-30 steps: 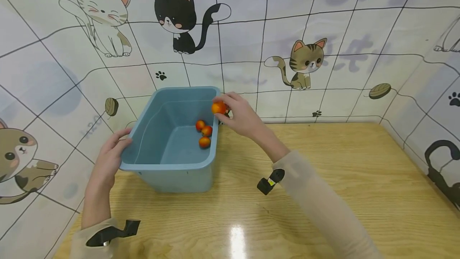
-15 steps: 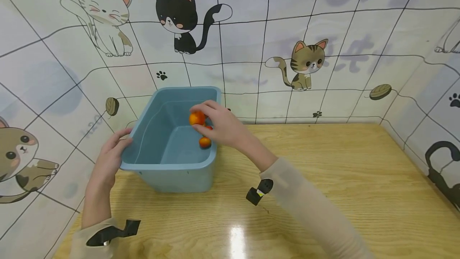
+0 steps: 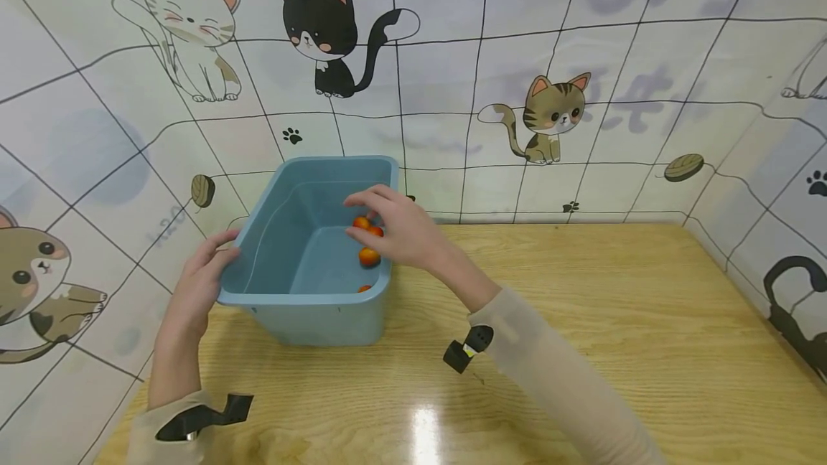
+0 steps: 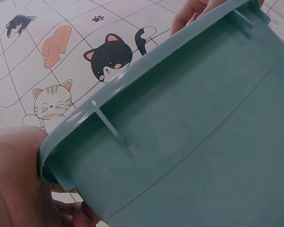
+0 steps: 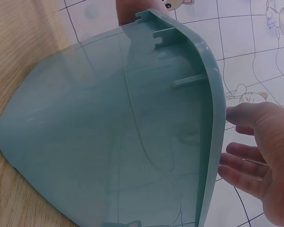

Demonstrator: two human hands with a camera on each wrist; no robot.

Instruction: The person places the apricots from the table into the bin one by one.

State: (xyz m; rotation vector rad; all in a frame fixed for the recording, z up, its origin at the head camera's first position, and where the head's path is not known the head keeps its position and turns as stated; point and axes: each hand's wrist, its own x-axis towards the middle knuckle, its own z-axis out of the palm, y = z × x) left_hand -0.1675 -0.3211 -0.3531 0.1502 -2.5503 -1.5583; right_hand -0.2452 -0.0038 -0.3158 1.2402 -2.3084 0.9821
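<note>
A light blue plastic bin (image 3: 304,300) stands on the wooden table, tilted slightly in the head view. Inside, along its right wall, lie several small round orange-red fruits (image 3: 370,257); one fruit (image 3: 365,288) is mostly hidden behind the near rim. My left hand (image 3: 196,282) grips the bin's left rim, and in the left wrist view its fingers curl beneath the lip. Over the right side of the bin is my right hand (image 3: 403,229), thumb and fingers spread apart with nothing between them. The right wrist view shows that hand (image 5: 270,156) just beyond the rim.
A wood-grain table (image 3: 549,321) extends to the right and front of the bin. Behind and to the left rises a white wall covering (image 3: 439,70) with cat drawings, close to the bin's far side. Black straps with small mounts sit on both sleeves.
My right hand carried an orange-red fruit leftward over the rim into the bin and let it go. A fruit now shows by the near rim. My left hand stayed on the rim.
</note>
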